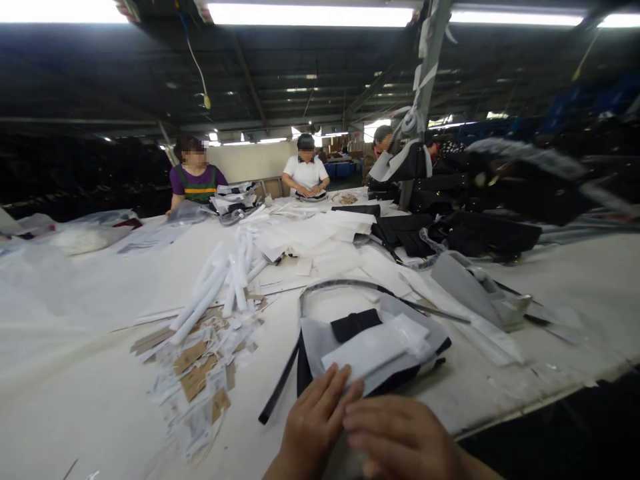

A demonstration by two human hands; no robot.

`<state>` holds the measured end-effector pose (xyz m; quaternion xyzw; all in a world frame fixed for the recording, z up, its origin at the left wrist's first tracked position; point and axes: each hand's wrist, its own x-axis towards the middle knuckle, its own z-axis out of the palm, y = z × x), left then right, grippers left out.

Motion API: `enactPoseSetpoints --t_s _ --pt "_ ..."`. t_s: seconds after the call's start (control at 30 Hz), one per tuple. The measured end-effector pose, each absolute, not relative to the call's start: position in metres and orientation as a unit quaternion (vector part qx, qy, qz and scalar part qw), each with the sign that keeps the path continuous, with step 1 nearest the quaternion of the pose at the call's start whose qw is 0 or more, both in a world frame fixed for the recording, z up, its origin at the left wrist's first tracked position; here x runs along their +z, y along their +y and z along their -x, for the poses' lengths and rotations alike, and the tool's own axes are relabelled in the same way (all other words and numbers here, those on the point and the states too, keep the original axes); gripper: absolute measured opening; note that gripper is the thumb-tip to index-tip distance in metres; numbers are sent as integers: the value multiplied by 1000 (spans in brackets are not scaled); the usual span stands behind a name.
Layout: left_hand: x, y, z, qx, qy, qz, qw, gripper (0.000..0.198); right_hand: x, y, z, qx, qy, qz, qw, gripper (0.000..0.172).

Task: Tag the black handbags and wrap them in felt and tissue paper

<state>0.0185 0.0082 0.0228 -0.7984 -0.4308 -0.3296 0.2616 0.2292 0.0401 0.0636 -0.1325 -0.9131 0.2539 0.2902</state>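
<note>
My left hand (315,423) lies flat with its fingers stretched out, fingertips on the near edge of a white sheet (373,350) that covers a black bag (350,325) with a black strap (280,387). My right hand (403,437) rests beside it, fingers extended towards the left and pressing down on the same white wrapping. Neither hand grips anything that I can see. The bag sits near the front edge of the white table (100,400), wrapped partly in grey-white paper.
Loose brown and white hang tags (200,370) and several rolled white paper tubes (220,287) lie to the left. A grey wrapped bag (480,290) is to the right, black bags (480,233) behind it. Three people sit at the far end of the table.
</note>
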Motion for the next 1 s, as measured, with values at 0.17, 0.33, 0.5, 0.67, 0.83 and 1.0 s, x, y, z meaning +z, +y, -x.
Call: enactPoseSetpoints --t_s 0.17,0.33,0.5,0.67,0.83,1.0 --pt "18 5 -29 -328 -419 798 283 34 92 137 -197 200 -856 389 276 28" --pt "25 2 -32 -329 -405 795 308 36 77 228 -132 214 -843 478 128 24" --pt "13 4 -32 -328 -407 785 333 35 59 255 -89 248 -791 554 72 34" --pt "-2 6 -33 -339 -425 774 325 31 57 263 -89 367 -749 546 75 29" --pt "-1 4 -32 -342 -427 775 316 31 75 251 -116 508 -711 467 136 24" --pt "11 3 -31 -359 -437 771 294 33 117 200 -165 594 -701 346 188 34"
